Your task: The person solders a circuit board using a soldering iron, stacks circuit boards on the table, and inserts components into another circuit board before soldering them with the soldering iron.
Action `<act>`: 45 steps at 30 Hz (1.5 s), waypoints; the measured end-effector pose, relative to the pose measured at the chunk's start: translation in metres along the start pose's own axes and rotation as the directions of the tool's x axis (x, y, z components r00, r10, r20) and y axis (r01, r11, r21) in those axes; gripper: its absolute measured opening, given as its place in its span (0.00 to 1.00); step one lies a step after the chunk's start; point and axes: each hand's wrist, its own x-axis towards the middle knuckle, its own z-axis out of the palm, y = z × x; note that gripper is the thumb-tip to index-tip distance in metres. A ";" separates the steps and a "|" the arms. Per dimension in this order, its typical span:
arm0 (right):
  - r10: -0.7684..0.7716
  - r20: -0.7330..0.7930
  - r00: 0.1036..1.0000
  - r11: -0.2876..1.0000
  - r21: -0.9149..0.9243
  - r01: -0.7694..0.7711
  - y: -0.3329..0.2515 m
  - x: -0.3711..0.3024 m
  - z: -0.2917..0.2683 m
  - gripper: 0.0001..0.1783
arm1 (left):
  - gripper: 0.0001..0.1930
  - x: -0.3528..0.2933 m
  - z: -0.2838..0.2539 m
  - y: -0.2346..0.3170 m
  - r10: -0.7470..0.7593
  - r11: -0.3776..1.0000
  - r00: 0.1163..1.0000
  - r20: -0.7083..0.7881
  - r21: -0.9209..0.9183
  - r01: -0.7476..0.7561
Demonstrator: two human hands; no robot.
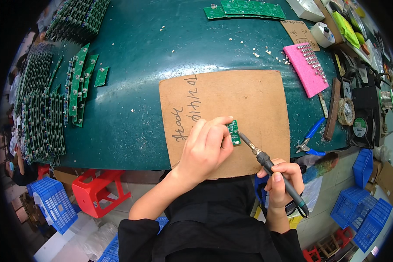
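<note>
A small green circuit board (235, 136) lies over the brown cardboard sheet (257, 96) in front of me. My left hand (205, 146) is closed, its thumb and fingers at the board's left edge; they cover part of it. In my right hand (281, 183) is a soldering iron (266, 162), gripped by its dark handle like a pen. The iron slants up and to the left, and its tip reaches the right side of the board. Whether the tip touches a joint is too small to tell.
Stacked circuit boards (41, 105) line the table's left side, with longer board strips (249, 9) at the far edge. A pink foam block (305, 70) holding small metal parts, blue-handled cutters (311, 139) and a solder spool (360, 126) are on the right. A red stool (98, 192) stands below left.
</note>
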 end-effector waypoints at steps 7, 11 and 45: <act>0.023 -0.006 1.000 1.000 0.007 -0.023 0.000 -0.001 0.000 0.08 | 0.12 0.000 0.003 -0.001 0.038 0.997 0.999 0.019 0.064 -0.039; 0.003 -0.004 1.000 1.000 0.009 -0.003 0.001 -0.001 0.000 0.08 | 0.14 0.001 0.001 -0.002 0.011 1.000 0.999 0.042 0.001 -0.011; 0.035 -0.088 0.995 0.993 0.114 -0.025 0.004 0.009 -0.006 0.11 | 0.22 0.009 -0.010 0.003 -0.042 0.999 0.986 0.158 0.003 0.042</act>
